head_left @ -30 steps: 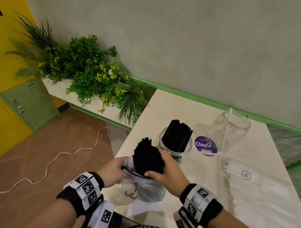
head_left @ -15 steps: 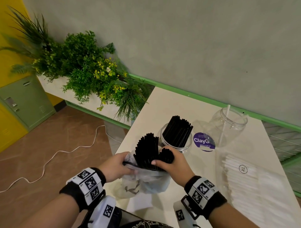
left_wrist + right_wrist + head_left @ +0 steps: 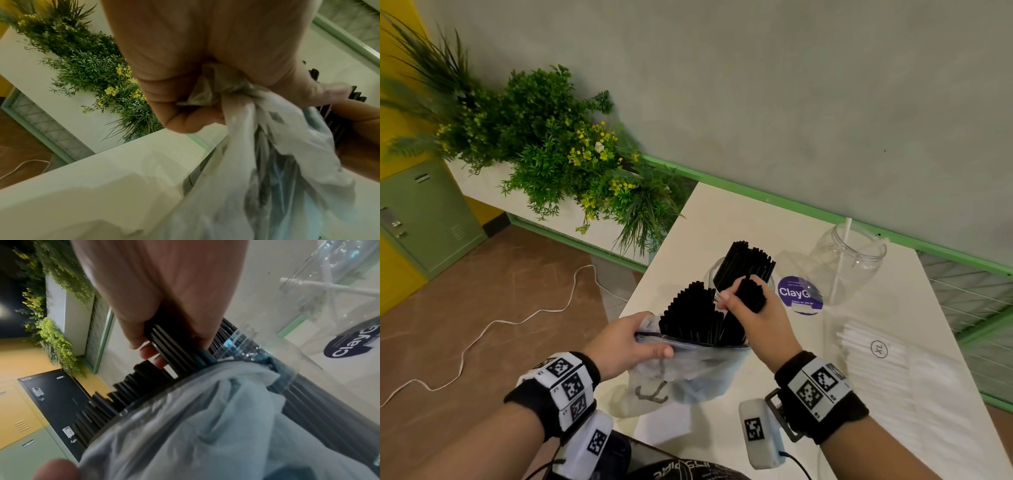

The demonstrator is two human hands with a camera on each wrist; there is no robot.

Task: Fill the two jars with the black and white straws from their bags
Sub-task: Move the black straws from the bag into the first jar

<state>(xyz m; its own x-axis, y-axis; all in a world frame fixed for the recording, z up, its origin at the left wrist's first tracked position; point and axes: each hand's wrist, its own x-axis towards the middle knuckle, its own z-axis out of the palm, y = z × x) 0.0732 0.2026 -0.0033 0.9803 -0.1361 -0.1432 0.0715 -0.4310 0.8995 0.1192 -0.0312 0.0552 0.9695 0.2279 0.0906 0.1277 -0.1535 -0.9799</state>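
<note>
A clear plastic bag (image 3: 688,370) of black straws (image 3: 690,317) stands near the table's front edge. My left hand (image 3: 630,342) grips the bag's rim (image 3: 207,91) on its left side. My right hand (image 3: 753,315) is curled round a small bundle of black straws (image 3: 174,344) lifted partly out of the bag. Just behind stands a clear jar (image 3: 714,277) with black straws (image 3: 746,262) in it. A second clear jar (image 3: 849,260) at the back right holds one white straw (image 3: 840,263). A clear bag of white straws (image 3: 887,370) lies flat on the right.
A purple round sticker (image 3: 799,294) lies on the white table (image 3: 722,219) between the jars. A planter with green plants (image 3: 544,144) stands left of the table. A white cable (image 3: 482,332) runs over the brown floor. A grey wall rises behind the table.
My right hand has separated a bundle of black straws from the rest and raised it out of the bag toward the jar. The left hand keeps hold of the bag's rim.
</note>
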